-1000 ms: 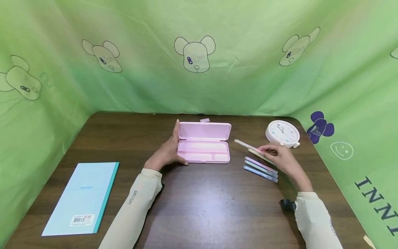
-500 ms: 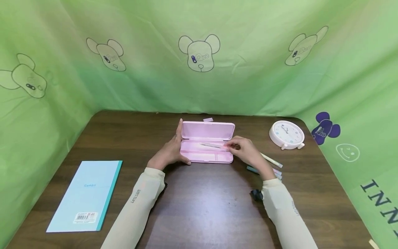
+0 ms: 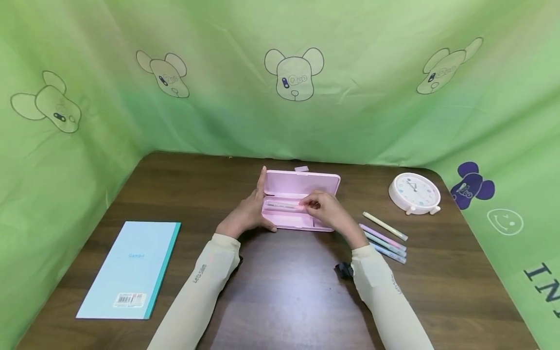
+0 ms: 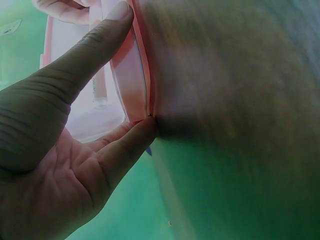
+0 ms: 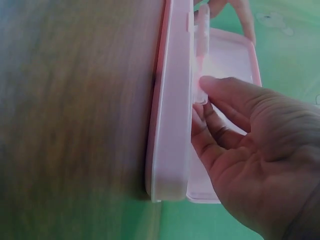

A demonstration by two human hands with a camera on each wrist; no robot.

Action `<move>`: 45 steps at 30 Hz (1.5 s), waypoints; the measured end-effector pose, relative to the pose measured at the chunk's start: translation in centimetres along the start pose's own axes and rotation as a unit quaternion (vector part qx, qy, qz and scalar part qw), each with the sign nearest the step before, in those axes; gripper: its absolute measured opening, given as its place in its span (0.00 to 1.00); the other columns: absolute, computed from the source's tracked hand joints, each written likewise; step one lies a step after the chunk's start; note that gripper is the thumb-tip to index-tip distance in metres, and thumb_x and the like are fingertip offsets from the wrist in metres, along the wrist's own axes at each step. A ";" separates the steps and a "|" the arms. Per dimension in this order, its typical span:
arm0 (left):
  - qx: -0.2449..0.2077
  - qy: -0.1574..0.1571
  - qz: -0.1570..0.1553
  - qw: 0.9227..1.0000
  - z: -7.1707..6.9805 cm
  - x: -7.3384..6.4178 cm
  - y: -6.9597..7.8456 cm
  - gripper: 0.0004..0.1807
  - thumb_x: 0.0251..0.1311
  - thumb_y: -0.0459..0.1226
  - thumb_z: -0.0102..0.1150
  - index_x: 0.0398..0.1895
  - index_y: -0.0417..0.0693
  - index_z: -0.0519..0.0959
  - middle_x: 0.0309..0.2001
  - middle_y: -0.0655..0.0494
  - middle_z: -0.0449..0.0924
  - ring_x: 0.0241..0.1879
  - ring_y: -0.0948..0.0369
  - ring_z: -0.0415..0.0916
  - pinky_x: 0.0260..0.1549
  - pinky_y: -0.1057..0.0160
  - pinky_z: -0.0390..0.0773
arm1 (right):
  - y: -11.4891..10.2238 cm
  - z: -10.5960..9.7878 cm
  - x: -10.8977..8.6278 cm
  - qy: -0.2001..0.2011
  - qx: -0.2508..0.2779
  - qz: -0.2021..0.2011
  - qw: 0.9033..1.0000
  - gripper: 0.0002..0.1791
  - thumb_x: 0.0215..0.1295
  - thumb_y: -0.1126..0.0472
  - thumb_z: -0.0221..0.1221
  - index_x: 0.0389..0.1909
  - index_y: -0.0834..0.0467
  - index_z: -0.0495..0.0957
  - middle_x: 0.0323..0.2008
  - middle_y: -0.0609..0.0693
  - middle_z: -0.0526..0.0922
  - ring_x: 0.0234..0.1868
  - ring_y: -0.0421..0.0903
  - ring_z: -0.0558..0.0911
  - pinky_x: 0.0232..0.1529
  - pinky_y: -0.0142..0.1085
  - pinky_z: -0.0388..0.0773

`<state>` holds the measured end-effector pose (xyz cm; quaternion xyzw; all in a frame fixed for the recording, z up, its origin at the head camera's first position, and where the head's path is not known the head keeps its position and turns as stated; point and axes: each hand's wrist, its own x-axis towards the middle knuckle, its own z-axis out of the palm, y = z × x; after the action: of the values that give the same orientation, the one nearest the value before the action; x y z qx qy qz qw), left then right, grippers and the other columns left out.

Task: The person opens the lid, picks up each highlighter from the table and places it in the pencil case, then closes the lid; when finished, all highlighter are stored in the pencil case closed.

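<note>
A pink pencil case (image 3: 284, 221) lies on the table with its lid (image 3: 288, 182) raised at the back. My left hand (image 3: 247, 212) holds its left end, thumb at the front edge and fingers by the hinge; the left wrist view shows the thumb (image 4: 95, 47) over the rim. Inside the long rear compartment is a pale, white-and-pink pen (image 3: 281, 205). Its right end is pinched between the thumb and fingers of my right hand (image 3: 327, 210), as the right wrist view also shows. That hand hides the case's right part.
Right of the case lie a yellow pen (image 3: 385, 226) and several purple, green and blue pens (image 3: 385, 243). A round white clock (image 3: 414, 193) stands behind them. At the left lies a light-blue notebook (image 3: 131, 270). A green curtain (image 3: 218, 121) encloses the table's back and sides.
My right hand has carried the pale pen left from beside the yellow pen and down into the case's rear compartment. The left hand stays on the case. The head view has shifted slightly.
</note>
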<state>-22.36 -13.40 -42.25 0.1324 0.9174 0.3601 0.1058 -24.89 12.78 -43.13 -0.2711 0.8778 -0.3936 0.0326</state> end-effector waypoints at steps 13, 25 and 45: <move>0.008 0.010 0.026 1.000 1.1 1.4 -2.7 0.96 0.38 0.47 0.95 0.84 0.71 0.13 0.88 0.36 0.40 0.73 0.28 0.66 0.69 0.35 0.71 | 0.4 -0.1 -0.4 0.009 -0.015 -0.034 0.999 0.11 0.71 0.74 0.65 0.51 0.71 0.87 0.43 0.61 0.86 0.43 0.55 0.85 0.52 0.51 0.86; 0.006 -0.001 0.017 1.000 0.4 0.1 -0.9 0.93 0.44 0.40 0.93 0.84 0.66 0.12 0.87 0.31 0.41 0.75 0.29 0.64 0.71 0.35 0.70 | 4.1 -5.6 -7.6 0.074 -0.055 0.011 0.996 0.17 0.70 0.74 0.68 0.58 0.71 0.84 0.40 0.55 0.87 0.41 0.51 0.86 0.46 0.40 0.86; 0.011 0.018 0.030 0.999 1.6 2.2 -3.6 0.99 0.35 0.46 0.96 0.83 0.68 0.10 0.85 0.29 0.44 0.69 0.28 0.71 0.65 0.33 0.74 | 9.1 -12.4 -17.7 0.066 -0.076 0.132 0.986 0.15 0.69 0.72 0.70 0.54 0.74 0.83 0.38 0.57 0.88 0.36 0.29 0.80 0.38 0.26 0.81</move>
<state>-24.52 -14.24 -46.06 0.1549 0.9187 0.3552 0.0769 -17.33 34.97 -43.83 -0.1280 0.9334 -0.3351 0.0054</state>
